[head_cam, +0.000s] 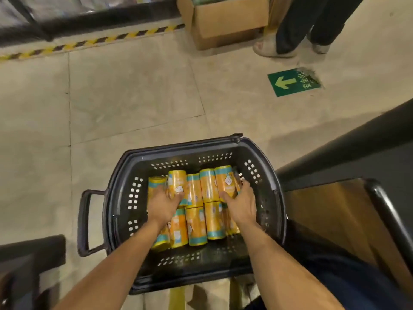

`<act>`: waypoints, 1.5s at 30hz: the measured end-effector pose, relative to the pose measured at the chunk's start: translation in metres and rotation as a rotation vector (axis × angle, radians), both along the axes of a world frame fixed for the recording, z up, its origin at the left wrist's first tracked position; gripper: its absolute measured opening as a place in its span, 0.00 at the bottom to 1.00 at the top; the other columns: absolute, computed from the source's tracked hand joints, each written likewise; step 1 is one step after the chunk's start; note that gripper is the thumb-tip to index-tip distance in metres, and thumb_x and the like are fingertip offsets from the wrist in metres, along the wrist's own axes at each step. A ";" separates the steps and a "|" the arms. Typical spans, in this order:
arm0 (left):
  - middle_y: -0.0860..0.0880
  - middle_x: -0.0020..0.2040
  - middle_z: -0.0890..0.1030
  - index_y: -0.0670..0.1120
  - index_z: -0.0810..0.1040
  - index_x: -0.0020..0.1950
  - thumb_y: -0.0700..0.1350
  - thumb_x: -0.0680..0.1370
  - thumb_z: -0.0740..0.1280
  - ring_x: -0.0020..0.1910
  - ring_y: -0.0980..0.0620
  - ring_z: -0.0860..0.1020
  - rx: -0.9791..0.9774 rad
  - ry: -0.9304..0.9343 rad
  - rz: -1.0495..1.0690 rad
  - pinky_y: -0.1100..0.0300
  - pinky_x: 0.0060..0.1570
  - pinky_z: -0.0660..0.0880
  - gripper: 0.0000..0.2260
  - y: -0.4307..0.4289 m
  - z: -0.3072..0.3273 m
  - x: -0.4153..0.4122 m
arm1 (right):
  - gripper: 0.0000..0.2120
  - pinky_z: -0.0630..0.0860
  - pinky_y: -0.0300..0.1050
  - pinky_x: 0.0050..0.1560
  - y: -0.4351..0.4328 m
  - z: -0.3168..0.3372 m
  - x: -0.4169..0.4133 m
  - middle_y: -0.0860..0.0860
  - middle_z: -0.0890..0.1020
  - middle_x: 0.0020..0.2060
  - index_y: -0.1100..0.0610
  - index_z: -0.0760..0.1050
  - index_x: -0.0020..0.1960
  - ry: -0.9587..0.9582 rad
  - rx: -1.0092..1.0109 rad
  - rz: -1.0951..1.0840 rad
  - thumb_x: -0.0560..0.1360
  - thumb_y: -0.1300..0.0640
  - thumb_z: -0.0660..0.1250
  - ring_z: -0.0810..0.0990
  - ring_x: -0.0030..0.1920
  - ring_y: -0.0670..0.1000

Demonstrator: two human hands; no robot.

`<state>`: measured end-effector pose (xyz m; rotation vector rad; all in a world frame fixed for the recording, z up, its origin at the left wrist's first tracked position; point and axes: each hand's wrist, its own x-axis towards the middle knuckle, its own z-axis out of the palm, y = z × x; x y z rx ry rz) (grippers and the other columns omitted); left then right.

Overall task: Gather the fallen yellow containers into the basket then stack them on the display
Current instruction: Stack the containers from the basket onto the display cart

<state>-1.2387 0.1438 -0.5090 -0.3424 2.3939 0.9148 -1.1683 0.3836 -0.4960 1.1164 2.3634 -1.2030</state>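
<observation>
We look down into a black basket (pixel 125 198) of yellow cans (pixel 196 224) lying in two rows. Our left grip (pixel 164 205) and right grip (pixel 240 204) each curl round one of the far-row cans. Beyond, a box (pixel 223 21) stands on the floor (pixel 134 97) beside someone's legs (pixel 312 23).

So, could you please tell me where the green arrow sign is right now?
In the head view, the green arrow sign lies on the floor at upper right, beyond the basket and in front of a standing person's shoes near the cardboard box.
</observation>
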 end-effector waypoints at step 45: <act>0.49 0.53 0.83 0.55 0.73 0.58 0.66 0.66 0.73 0.51 0.50 0.82 1.000 0.494 -0.597 0.41 0.58 0.79 0.26 0.208 0.430 0.098 | 0.26 0.75 0.43 0.50 0.098 0.464 0.233 0.42 0.84 0.52 0.45 0.75 0.62 0.841 0.248 -0.344 0.68 0.36 0.74 0.82 0.50 0.40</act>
